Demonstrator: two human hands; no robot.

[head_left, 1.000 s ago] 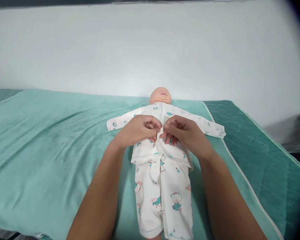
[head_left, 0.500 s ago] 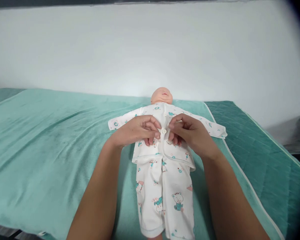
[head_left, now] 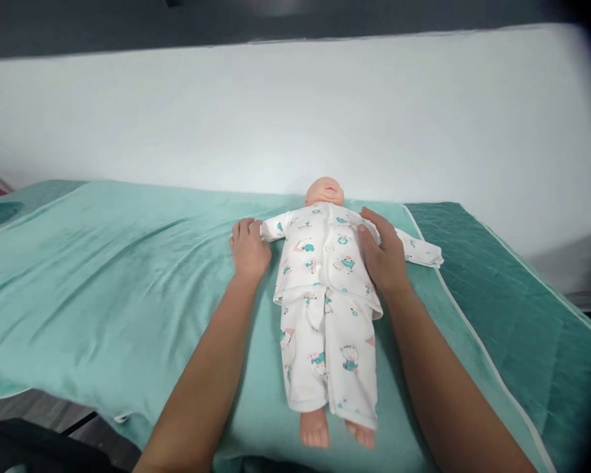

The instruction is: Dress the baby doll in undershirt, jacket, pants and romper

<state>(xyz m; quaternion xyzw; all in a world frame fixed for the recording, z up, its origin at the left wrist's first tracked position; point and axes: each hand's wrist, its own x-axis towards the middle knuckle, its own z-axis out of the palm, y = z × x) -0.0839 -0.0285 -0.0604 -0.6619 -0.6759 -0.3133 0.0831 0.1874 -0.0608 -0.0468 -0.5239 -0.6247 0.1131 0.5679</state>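
A baby doll (head_left: 325, 192) lies on its back, arms spread and bare feet toward me. Its white printed shirt (head_left: 320, 256) is closed at the front, with a button (head_left: 329, 247) on the chest. Printed white trousers (head_left: 305, 368) cover the legs. My left hand (head_left: 251, 248) is closed over the end of the doll's left-side sleeve (head_left: 274, 227), hiding the cuff. My right hand (head_left: 383, 253) rests against the shirt's right side near the armpit, thumb and fingers apart. It covers part of the other sleeve (head_left: 421, 251).
A light green blanket (head_left: 128, 282) lies under the doll. Darker green quilted bedding (head_left: 512, 295) shows at the right. A white wall (head_left: 295, 118) stands behind the bed. A black object (head_left: 39, 450) is at the lower left, above a wood-look floor (head_left: 44, 407).
Both hands have left the shirt's middle button. My left hand has moved out to the sleeve end, my right hand to the shirt's side. The view has tilted up, and the doll's feet now show.
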